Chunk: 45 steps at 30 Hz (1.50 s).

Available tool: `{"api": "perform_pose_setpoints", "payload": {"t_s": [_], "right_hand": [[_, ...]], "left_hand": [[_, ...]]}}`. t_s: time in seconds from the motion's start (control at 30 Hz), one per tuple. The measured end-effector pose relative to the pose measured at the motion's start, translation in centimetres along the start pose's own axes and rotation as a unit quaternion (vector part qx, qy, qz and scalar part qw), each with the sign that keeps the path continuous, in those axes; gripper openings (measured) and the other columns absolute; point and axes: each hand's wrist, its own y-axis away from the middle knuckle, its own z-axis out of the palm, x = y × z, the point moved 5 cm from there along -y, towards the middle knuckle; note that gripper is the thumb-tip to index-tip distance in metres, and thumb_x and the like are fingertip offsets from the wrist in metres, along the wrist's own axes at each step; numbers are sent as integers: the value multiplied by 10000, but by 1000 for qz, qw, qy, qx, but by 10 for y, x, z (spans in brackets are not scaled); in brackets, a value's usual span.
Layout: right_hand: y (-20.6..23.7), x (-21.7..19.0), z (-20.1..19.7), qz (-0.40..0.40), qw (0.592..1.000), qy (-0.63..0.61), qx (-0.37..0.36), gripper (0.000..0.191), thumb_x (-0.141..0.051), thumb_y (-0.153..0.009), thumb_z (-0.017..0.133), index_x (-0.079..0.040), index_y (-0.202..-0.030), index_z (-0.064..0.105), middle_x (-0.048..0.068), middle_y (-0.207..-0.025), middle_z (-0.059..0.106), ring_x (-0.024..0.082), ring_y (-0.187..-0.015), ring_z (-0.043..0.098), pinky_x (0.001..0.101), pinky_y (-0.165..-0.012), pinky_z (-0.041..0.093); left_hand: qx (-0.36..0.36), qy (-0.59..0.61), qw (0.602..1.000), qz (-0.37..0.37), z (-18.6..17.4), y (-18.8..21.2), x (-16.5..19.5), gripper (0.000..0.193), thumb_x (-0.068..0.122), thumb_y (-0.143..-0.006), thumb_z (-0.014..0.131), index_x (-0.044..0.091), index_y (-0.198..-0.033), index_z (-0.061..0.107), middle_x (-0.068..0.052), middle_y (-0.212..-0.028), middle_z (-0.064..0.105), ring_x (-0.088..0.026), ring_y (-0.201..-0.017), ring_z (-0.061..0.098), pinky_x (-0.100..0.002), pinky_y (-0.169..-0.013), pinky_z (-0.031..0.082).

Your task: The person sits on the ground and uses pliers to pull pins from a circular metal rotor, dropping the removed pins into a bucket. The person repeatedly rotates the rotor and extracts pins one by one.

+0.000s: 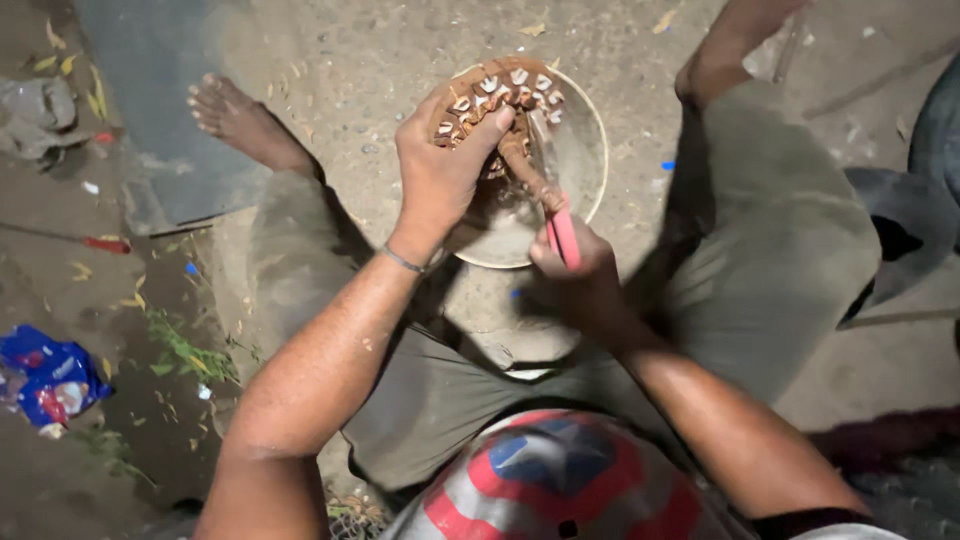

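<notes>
The left hand point(440, 170) is closed around a round brown toothed part point(490, 105), holding it over a pale round bowl point(590, 170) on the dirt ground point(400, 50). The right hand point(580, 275) is closed tight on a red-handled brush point(558, 225), and its tip touches the brown part. The bowl sits between the two bent legs, a bit far from the body, so there is little room on its left and right. There is open dirt past its far rim. A dark flat mat point(160, 110) lies far left, under the bare left foot point(235, 115). A blue wrapper point(45, 375) lies at the left edge, well apart. The brush tip is blurred, and the left hand hides the near side of the part. The right foot is cut off at the top edge
</notes>
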Motion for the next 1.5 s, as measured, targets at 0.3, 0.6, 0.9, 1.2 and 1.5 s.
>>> {"api": "perform_pose_setpoints", "payload": {"t_s": [0.3,0.6,0.9,1.2,1.5], "right_hand": [[-13,36,8,307,943,87,90,322,-31,-934,679,0,-1224,542,269,-1050,644,486,-907,638,558,-756,502],[-19,22,-9,336,938,47,66,533,-66,-854,723,-6,-1325,481,211,-951,638,417,-867,642,512,-767,511],[-5,24,9,311,845,-419,-114,419,-162,-985,659,32,-1355,618,167,-1135,673,218,-1068,620,329,-988,490],[-5,-1,-14,396,675,-590,-200,481,-156,-984,614,87,-1387,516,231,-1318,674,322,-1215,683,442,-1000,565],[18,7,-18,413,568,-696,-148,341,-228,-961,656,59,-1143,665,193,-1072,726,304,-985,732,435,-926,593]], "left_hand": [[112,46,992,23,9,3,-13,315,95,-964,764,-34,-1240,683,-61,-1103,752,-104,-997,677,-267,-911,569],[140,197,969,-49,-5,3,-20,346,53,-945,762,-76,-1251,667,-77,-1098,738,-134,-958,684,-286,-856,577],[37,107,993,-39,-35,2,3,391,78,-919,801,-66,-1257,666,-85,-1096,748,-127,-953,705,-284,-879,598],[-5,174,981,-83,-31,-4,3,373,73,-925,789,-50,-1254,662,-81,-1104,741,-135,-967,698,-292,-893,598],[-88,53,994,-27,-25,-10,12,437,84,-912,818,-50,-1298,662,-75,-1152,753,-129,-1046,704,-282,-986,582]]}}
